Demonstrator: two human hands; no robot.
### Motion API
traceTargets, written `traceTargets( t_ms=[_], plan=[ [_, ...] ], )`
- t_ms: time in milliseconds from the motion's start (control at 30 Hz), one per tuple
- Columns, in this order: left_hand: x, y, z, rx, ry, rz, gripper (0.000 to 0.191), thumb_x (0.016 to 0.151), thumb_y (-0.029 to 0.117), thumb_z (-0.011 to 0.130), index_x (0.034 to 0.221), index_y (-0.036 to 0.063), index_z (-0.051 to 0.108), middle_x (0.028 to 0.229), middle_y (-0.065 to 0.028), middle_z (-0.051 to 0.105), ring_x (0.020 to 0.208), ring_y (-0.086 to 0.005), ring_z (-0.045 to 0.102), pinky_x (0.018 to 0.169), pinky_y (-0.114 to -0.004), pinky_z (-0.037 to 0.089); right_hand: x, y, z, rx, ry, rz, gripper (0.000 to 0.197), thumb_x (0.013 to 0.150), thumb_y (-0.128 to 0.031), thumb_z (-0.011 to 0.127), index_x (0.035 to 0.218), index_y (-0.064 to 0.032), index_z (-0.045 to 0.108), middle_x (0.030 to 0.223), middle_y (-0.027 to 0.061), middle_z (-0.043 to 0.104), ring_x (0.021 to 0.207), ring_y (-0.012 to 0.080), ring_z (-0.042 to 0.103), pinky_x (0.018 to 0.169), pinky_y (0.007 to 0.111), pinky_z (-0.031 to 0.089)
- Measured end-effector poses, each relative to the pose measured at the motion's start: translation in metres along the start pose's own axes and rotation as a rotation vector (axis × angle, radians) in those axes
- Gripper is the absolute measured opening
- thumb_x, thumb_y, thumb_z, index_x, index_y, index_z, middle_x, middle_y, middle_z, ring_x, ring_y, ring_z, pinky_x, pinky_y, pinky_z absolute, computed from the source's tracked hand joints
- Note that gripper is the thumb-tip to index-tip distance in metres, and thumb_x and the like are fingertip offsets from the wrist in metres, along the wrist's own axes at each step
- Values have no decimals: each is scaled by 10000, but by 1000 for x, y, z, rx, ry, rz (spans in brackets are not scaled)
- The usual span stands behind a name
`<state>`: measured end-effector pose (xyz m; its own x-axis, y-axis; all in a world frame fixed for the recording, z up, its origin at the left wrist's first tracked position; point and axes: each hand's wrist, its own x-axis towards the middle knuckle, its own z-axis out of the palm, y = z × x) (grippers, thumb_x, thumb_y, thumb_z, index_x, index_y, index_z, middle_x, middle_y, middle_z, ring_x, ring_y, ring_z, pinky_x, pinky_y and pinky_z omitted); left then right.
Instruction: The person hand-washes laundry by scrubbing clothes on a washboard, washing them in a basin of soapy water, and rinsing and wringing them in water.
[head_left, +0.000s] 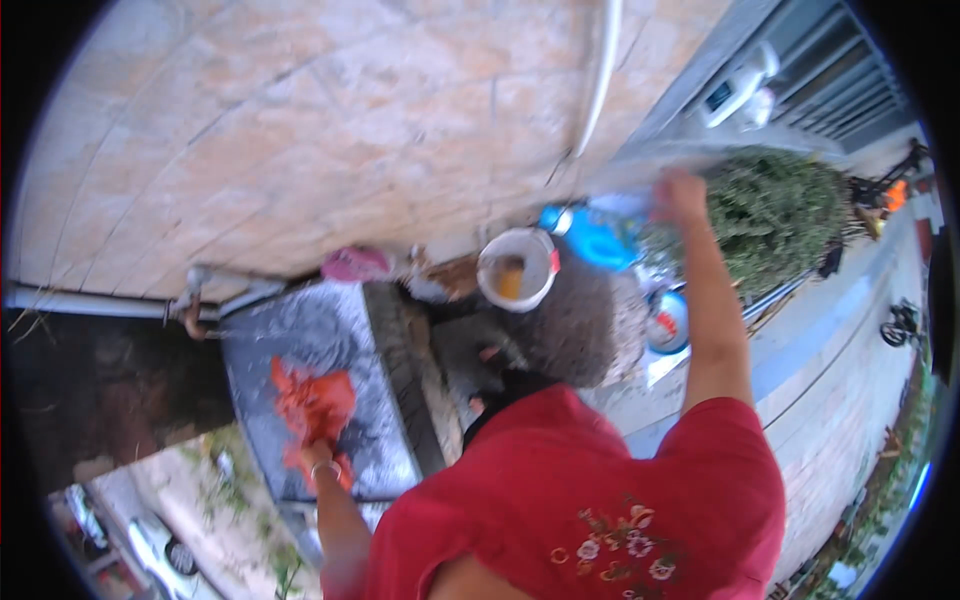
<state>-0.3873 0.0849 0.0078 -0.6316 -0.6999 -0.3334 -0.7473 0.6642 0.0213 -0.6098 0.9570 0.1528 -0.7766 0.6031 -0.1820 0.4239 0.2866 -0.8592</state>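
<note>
My left hand (319, 453), with a bangle at the wrist, grips a bunched orange-red cloth (319, 405) on a wet dark slab (390, 457). Water runs from a tap (196, 324) at the wall and ripples over the slab's upper part. My right hand (681, 196) is stretched out to the other side, near a blue plastic bottle (600, 240) and a leafy green bush (772, 210). Motion blur hides its fingers and whether it holds anything.
A white bucket (487, 274) with something yellow inside stands by the wall. A pink item (356, 264) lies beside the slab. A blue-and-white round container (667, 322) sits below my right forearm. A white pipe (602, 75) hangs down the tiled wall (337, 150).
</note>
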Motion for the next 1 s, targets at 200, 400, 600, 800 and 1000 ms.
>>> traceTargets(
  t_ms=[200,400,600,800,1000],
  plan=[
    [-8,32,8,-278,-63,-80,336,738,263,642,941,0,690,933,-183,701,943,-381,647,843,-456,499,-81,6,84,159,-494,-55,202,901,-189,570,959,-15,656,748,56,650,626,139,637,550,255,516],
    [3,23,85,-490,-281,-116,346,794,248,586,1062,41,651,967,-111,663,819,-235,632,716,-377,499,-143,102,252,-334,-573,-476,183,771,-167,626,879,-30,680,867,130,689,834,257,667,739,397,546],
    [-6,48,115,-476,-201,-108,388,825,294,532,1094,34,635,1017,-108,647,876,-239,607,778,-379,457,-130,151,347,-512,-246,328,242,812,-186,544,924,-55,714,985,184,686,964,335,656,833,406,517],
    [4,72,120,-502,-141,-64,435,857,339,479,1125,27,620,1067,-106,631,933,-243,583,841,-380,415,-74,274,454,-532,112,692,380,911,-183,486,1258,-51,563,1303,181,544,1167,301,561,947,432,465],
    [25,57,155,-527,-140,-75,486,888,384,425,1156,20,604,1116,-103,615,990,-246,558,903,-382,373,-56,308,472,-1381,-176,570,419,907,-246,501,1275,-48,538,1341,153,516,1202,297,526,1013,426,399]
  ],
)
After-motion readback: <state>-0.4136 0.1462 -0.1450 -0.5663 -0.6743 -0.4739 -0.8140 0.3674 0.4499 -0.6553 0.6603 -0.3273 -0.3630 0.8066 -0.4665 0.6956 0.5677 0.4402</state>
